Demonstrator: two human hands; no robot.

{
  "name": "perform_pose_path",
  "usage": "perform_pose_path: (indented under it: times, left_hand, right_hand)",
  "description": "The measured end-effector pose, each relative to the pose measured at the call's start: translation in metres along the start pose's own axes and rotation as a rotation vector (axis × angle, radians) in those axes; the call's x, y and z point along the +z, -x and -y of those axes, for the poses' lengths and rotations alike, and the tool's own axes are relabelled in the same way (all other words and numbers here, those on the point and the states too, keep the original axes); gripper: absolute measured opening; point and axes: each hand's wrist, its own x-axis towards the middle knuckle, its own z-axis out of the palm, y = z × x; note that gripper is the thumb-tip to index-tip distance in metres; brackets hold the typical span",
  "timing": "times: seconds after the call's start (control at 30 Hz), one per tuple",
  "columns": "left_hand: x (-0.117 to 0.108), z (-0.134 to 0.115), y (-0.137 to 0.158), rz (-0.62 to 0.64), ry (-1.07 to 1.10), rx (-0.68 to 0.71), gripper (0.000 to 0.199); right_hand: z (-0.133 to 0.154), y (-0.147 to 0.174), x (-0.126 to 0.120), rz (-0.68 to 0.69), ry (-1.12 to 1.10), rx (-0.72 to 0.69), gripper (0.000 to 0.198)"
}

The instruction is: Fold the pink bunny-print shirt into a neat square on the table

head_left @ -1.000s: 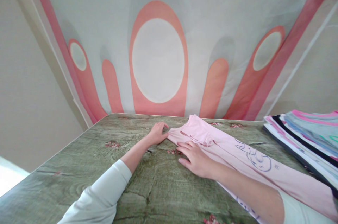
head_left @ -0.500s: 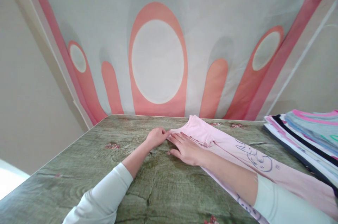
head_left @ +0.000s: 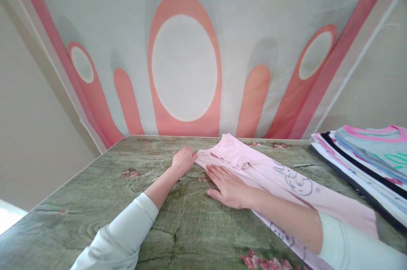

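Observation:
A pair of pink pants (head_left: pixel 270 185) with dark line drawings of a cartoon animal lies lengthwise, slanting from the table's far edge toward the lower right. My left hand (head_left: pixel 185 160) pinches the left corner of its far end, fingers closed on the fabric. Flat on the cloth just right of that corner rests my right hand (head_left: pixel 227 187), fingers stretched out and slightly apart. The far end of the cloth is bunched into small creases. My right forearm hides part of the near half.
To the right sits a stack of folded clothes (head_left: pixel 365 164), topped by a grey shirt with pink trim. The tabletop (head_left: pixel 127 202) has a wood-grain print with pink flowers. Behind its far edge stands a wall with a coral pattern (head_left: pixel 187 128).
My left hand has pulled the cloth corner slightly left. My right hand has slid down the cloth, away from the corner. The whole view has shifted a little.

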Motion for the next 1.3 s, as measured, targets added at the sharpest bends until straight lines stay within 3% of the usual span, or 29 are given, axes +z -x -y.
perform_pose_path:
  times: [0.2, 0.33, 0.43, 0.57, 0.7, 0.93, 1.1, 1.2, 1.3]
  left_hand:
    - [-0.007, -0.002, 0.0, 0.044, -0.048, -0.004, 0.025]
    - [-0.016, -0.015, 0.01, -0.083, -0.099, 0.047, 0.027]
    - [-0.018, -0.035, 0.024, -0.129, -0.042, 0.189, 0.032]
    - [-0.004, -0.057, 0.04, -0.002, 0.066, 0.432, 0.041]
    - [0.011, -0.058, 0.043, 0.102, 0.055, 0.463, 0.063]
    - [0.01, -0.047, 0.03, 0.154, 0.068, 0.499, 0.065]
    - [0.015, -0.036, 0.009, 0.16, 0.071, 0.603, 0.063]
    - [0.019, -0.029, -0.007, 0.15, 0.07, 0.659, 0.058]
    - [0.02, -0.026, -0.024, 0.15, 0.069, 0.696, 0.054]
  right_hand:
    - [0.018, 0.064, -0.012, 0.134, -0.08, 0.063, 0.069]
    - [0.024, 0.092, -0.03, 0.189, -0.194, 0.063, 0.067]
    - [0.01, 0.099, -0.036, 0.073, -0.146, 0.087, 0.063]
    - [-0.014, 0.102, -0.027, 0.004, -0.012, 0.076, 0.056]
    - [-0.015, 0.11, -0.015, 0.002, 0.039, 0.107, 0.059]
    - [0.02, 0.109, -0.008, 0.008, 0.008, 0.213, 0.065]
    - [0.06, 0.098, -0.016, 0.166, -0.201, 0.269, 0.072]
    - [0.08, 0.1, -0.034, 0.34, -0.363, 0.246, 0.078]
    - [0.082, 0.105, -0.06, 0.468, -0.486, 0.172, 0.085]
